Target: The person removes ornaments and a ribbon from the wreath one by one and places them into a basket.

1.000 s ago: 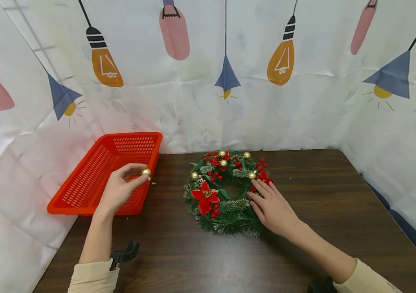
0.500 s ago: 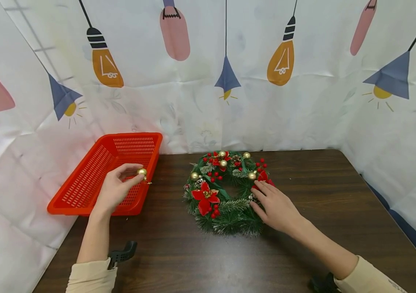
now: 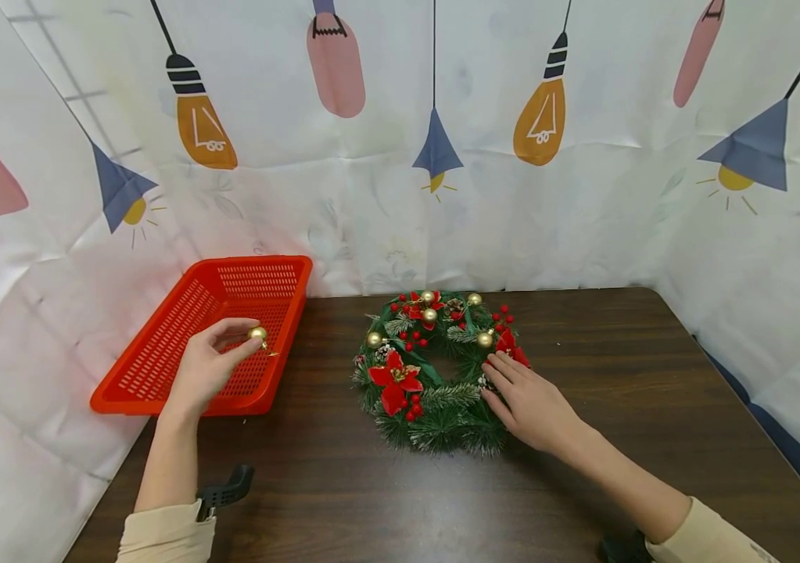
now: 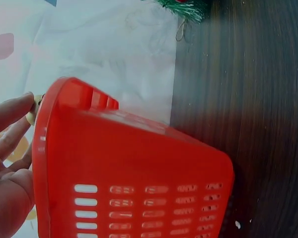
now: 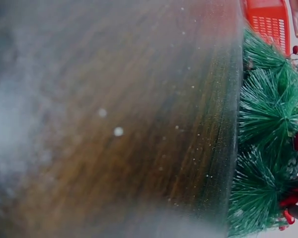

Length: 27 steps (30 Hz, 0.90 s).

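Note:
Between thumb and fingertips, my left hand (image 3: 204, 366) pinches a small gold bauble (image 3: 257, 333) with a gold tie dangling below it. It is over the red plastic basket (image 3: 146, 407). In the left wrist view the basket's wall (image 4: 139, 158) hides part of the bauble. A green Christmas wreath (image 3: 442, 434) lies flat on the table, bearing red poinsettias (image 3: 396, 379), red berries and several gold baubles. My right hand (image 3: 529, 403) rests on the wreath's right side with its fingers extended, partly covering a red flower (image 3: 511, 344).
The dark wood table (image 3: 618, 375) carries both basket and wreath. Behind it hangs a white curtain (image 3: 371, 211) printed with lamps and bulbs. A black wrist mount (image 3: 227, 489) sticks out from the left sleeve. Much of the right wrist view is blurred.
My left hand has shifted left with the gold bauble, moving farther over the basket. My right hand has slid slightly down along the wreath's edge. Basket and wreath stay put.

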Each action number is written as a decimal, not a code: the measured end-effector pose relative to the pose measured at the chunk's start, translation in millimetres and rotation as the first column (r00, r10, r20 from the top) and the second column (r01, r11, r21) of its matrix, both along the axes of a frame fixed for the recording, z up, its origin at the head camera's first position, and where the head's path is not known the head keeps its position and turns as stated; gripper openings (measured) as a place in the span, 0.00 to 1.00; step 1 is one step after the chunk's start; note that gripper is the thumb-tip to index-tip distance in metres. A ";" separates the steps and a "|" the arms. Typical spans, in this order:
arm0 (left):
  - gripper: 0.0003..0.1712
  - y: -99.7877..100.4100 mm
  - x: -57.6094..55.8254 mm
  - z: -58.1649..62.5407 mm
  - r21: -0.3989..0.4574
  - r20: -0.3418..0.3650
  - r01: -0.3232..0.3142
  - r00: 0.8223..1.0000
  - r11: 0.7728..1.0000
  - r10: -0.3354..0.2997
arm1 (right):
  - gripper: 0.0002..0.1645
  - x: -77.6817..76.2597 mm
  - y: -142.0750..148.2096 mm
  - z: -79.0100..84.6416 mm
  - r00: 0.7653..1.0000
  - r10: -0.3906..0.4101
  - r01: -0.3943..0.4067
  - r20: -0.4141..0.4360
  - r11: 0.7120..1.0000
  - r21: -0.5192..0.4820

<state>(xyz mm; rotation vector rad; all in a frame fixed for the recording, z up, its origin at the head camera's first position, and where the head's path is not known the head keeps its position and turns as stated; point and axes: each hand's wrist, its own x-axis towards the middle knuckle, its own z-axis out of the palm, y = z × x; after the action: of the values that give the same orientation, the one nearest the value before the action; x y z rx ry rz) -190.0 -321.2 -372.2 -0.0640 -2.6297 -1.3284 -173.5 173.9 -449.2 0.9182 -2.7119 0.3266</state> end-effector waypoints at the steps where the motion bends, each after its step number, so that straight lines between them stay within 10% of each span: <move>1: 0.25 -1.4 -0.1 0.1 -0.002 0.002 -0.004 1.000 1.000 0.004 | 0.34 0.0 0.3 -0.4 1.000 0.003 -0.003 -0.004 1.000 0.000; 27: 0.30 -22.6 -3.2 -4.5 -0.080 0.127 -0.061 0.989 0.995 0.071 | 0.31 0.3 3.7 -2.0 0.997 0.068 -0.069 -0.024 0.996 -0.057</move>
<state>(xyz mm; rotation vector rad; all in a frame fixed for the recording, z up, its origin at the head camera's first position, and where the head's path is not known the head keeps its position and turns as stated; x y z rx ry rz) -193.1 -343.8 -376.7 0.1016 -2.7636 -1.2515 -173.2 177.6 -451.2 0.9944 -2.6407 0.4044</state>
